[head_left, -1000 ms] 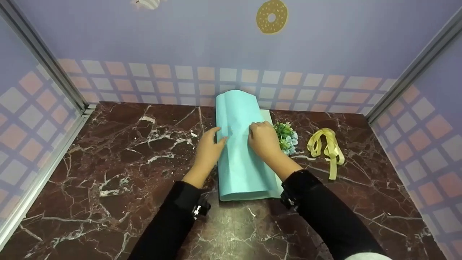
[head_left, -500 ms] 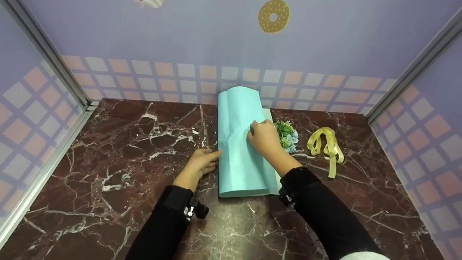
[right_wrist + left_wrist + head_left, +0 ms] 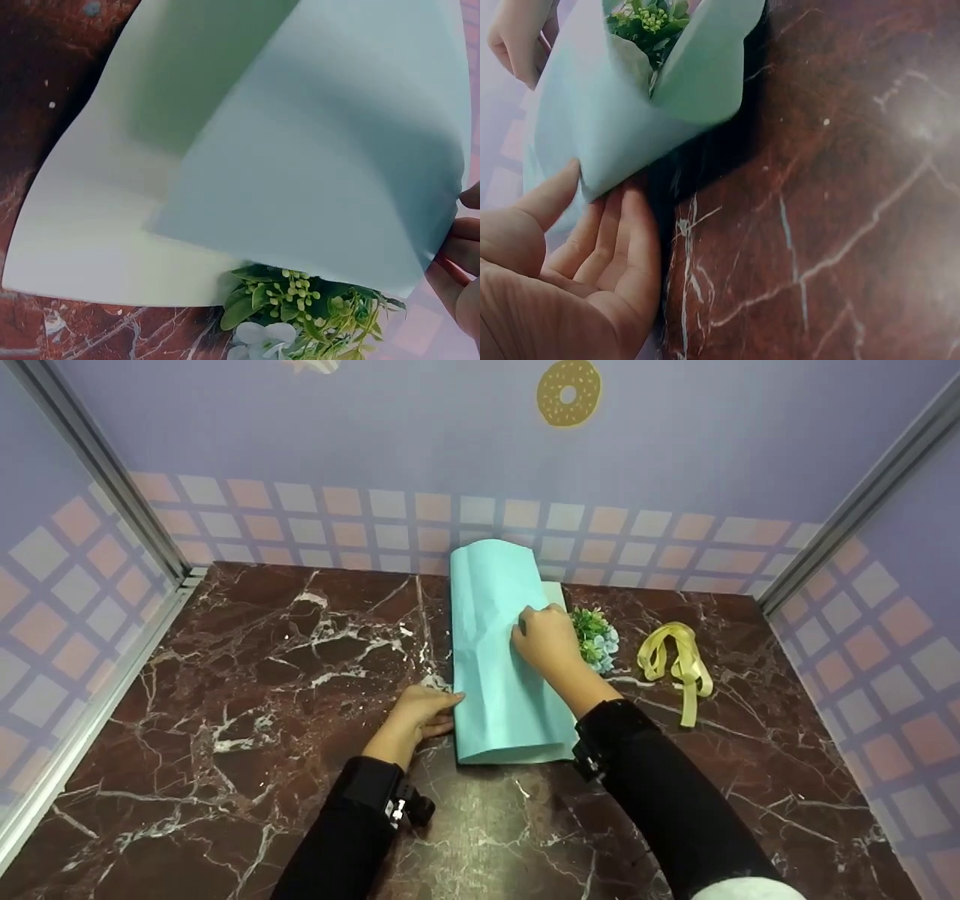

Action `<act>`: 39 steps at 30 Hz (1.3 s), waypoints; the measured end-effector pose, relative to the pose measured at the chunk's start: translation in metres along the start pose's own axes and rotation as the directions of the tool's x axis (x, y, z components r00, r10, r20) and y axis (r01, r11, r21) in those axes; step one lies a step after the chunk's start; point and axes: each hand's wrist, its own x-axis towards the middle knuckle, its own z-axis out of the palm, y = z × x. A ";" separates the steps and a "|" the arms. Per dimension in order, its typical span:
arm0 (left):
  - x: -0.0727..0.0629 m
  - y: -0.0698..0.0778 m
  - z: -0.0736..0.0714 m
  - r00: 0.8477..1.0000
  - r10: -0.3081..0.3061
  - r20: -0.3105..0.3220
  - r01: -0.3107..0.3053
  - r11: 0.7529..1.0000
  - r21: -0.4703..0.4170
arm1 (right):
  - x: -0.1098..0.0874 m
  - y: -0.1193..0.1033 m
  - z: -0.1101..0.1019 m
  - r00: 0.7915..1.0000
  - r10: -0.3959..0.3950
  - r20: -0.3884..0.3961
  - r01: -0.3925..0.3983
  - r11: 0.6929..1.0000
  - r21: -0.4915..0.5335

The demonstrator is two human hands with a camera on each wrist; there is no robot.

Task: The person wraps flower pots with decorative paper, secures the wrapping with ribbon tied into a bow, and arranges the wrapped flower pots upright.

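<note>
A sheet of light blue wrapping paper with a pale green inner side is folded over into a loose roll. Pale green leaves and blue flowers of a bouquet stick out at its right side. My left hand pinches the left fold low down, thumb on top and fingers beneath, as the left wrist view shows. My right hand grips the top flap near its right edge; in the right wrist view its fingers hold the paper's margin. The bouquet's stems are hidden inside.
A looped yellow ribbon lies to the right of the bouquet on the dark red marbled table. A lilac wall with a checked border stands right behind the paper, and panels close off both sides.
My left hand has slid down along the left fold toward me and now pinches it lower. The right hand stays on the flap, and the paper has barely shifted.
</note>
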 end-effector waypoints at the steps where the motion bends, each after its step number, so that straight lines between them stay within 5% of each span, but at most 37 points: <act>1: 0.000 0.000 0.001 1.000 0.000 -0.001 0.000 1.000 -0.006 | 0.001 0.000 0.000 1.000 -0.002 -0.001 0.002 1.000 -0.002; 12: -0.014 -0.012 0.018 0.998 0.060 0.012 -0.059 0.996 -0.071 | 0.004 -0.010 -0.003 0.994 0.053 0.093 -0.051 0.998 -0.030; 21: -0.035 -0.035 0.074 0.996 0.093 0.009 -0.090 0.976 -0.198 | 0.003 -0.017 -0.006 0.986 0.064 0.153 -0.038 0.986 -0.162; 26: -0.038 -0.040 0.107 0.996 0.037 0.086 -0.011 0.957 -0.291 | 0.002 -0.021 -0.004 0.981 0.056 0.183 -0.019 0.980 -0.199; 33: -0.038 -0.042 0.144 0.986 0.019 0.164 0.041 0.934 -0.356 | -0.001 -0.016 -0.007 0.971 0.032 0.238 -0.009 0.995 -0.099; 39: -0.026 -0.039 0.168 0.992 -0.029 0.119 0.064 0.951 -0.303 | -0.002 -0.008 -0.007 0.966 0.002 0.258 -0.013 0.999 0.044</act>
